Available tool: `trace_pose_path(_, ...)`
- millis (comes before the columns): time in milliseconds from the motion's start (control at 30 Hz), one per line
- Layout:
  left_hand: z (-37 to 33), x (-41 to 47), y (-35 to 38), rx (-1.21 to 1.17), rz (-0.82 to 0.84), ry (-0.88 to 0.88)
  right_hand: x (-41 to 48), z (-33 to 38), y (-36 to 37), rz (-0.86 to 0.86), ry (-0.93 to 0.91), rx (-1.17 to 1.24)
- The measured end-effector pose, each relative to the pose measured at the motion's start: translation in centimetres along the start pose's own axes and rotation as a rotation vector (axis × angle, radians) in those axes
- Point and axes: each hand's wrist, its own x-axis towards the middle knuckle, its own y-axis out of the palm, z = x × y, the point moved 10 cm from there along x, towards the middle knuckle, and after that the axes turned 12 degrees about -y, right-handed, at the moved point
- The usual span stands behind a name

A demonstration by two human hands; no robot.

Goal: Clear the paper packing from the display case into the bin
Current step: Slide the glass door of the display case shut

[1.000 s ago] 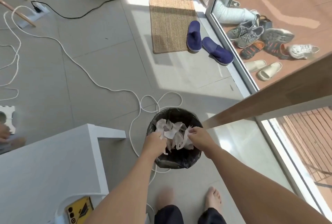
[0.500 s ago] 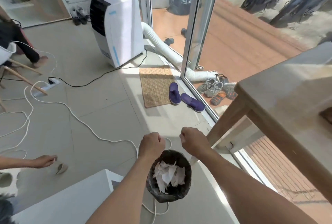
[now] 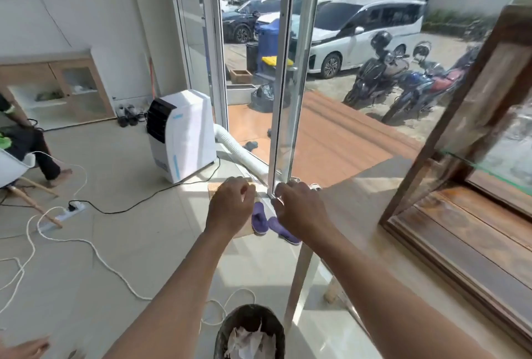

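Bin point(image 3: 227, 330), black-lined, at the bottom edge of the view on the pale tile floor; held crumpled white paper packing point(image 3: 247, 343), heaped up near the rim. Stood just beside the leg of the wooden table point(image 3: 359, 214), with a loop of white cord point(image 3: 100, 255) trailing away across the tiles to the left.

Above the bin, two bare forearms reached forward, side by side. Left hand point(image 3: 230, 209) seen from the back, fingers curled loosely under, palm hidden. Right hand point(image 3: 299, 211) the same, knuckles up and fingers bent in, level with the table's near left corner; could not tell whether it touched the tabletop.

On the table's right side, wooden display case point(image 3: 449, 134) with a glass shelf, its dark frame tilted in the wide lens, its inside mostly out of view.

Past the hands, purple slippers point(image 3: 260, 219) and a woven mat point(image 3: 214, 190) partly hidden behind the left hand. Another person's hand point(image 3: 26, 348) at the bottom left corner. Further left, a power strip point(image 3: 73, 209) on the floor.

Beyond, a white portable air conditioner point(image 3: 184, 134) with its white hose point(image 3: 241, 154) running to the glass door frame point(image 3: 288, 70). Against the far wall, a low wooden cabinet point(image 3: 57, 88). Outside the glass, parked motorcycles point(image 3: 380, 79) and a white van point(image 3: 359, 30).
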Motion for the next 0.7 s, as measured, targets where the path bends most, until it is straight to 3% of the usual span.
trace_pose_path(300,-19.0,-12.0,-2.3,-0.222,-0.149,0.514,-14.9,-2.8,-19.7,-0.39,0.053,-0.214)
trace_pose_path(700,-38.0,-33.2,2.5,-0.429,-0.014,0.975,-39.4,-7.6,-34.0,-0.644,0.301,-0.482)
